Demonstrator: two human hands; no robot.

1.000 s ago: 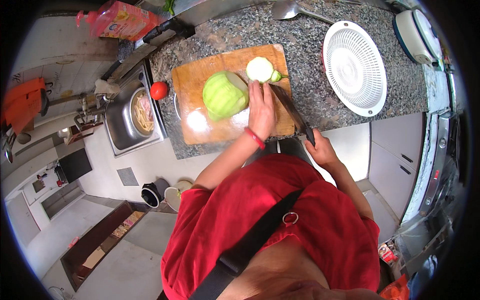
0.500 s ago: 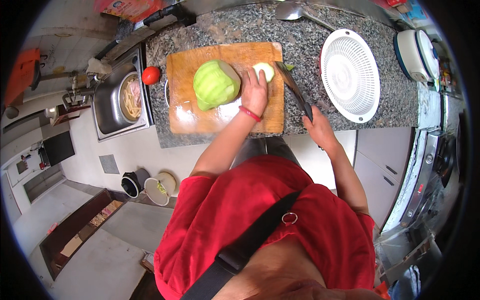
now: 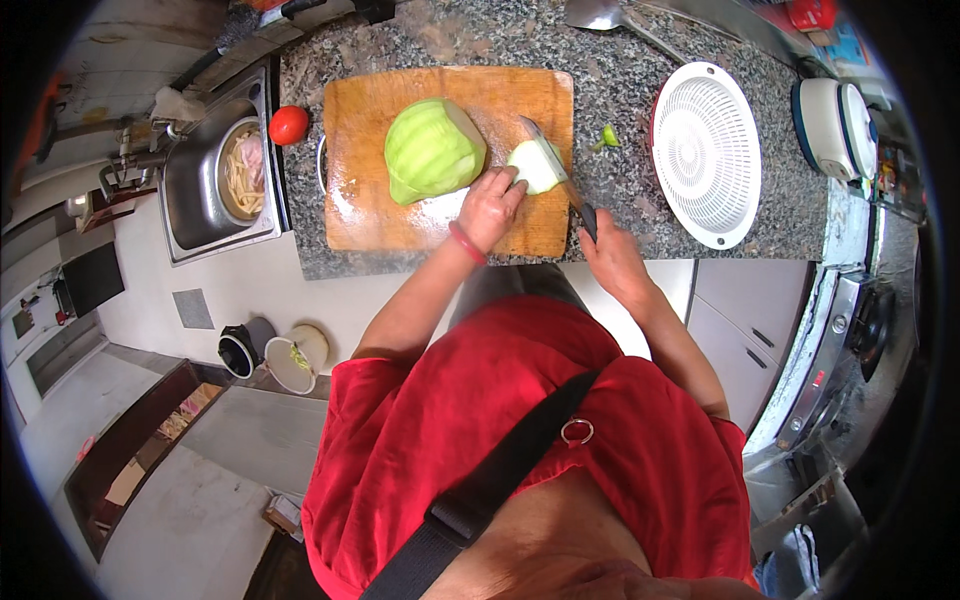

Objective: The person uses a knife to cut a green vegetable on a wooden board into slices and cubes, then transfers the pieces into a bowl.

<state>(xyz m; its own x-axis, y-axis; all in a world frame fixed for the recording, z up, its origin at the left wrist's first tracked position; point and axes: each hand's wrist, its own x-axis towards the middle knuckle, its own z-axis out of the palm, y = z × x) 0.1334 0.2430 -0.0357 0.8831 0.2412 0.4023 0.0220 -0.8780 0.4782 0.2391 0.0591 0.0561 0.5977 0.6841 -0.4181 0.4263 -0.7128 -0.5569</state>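
My right hand (image 3: 615, 258) grips a kitchen knife (image 3: 545, 150) by its dark handle. Its blade lies across a pale cut piece of gourd (image 3: 528, 167) near the right side of a wooden cutting board (image 3: 355, 110). With bent fingers, my left hand (image 3: 488, 212) holds that piece at its left lower edge; a red band is on the wrist. Left of it on the board rests a large peeled green gourd (image 3: 432, 152), its cut face turned right. Some of the cut piece is covered by the blade and my fingers.
A green scrap (image 3: 609, 136) lies right of the board, before a white oval colander (image 3: 700, 120). A spatula (image 3: 596, 14) lies at the back. To the left are a tomato (image 3: 288, 125) and a sink (image 3: 188, 205) holding a bowl of food. A white cooker (image 3: 835, 128) stands far right.
The knife has moved left from beside the board onto the cut piece. My left hand has shifted toward me, to the piece's lower left edge. The green scrap now shows uncovered.
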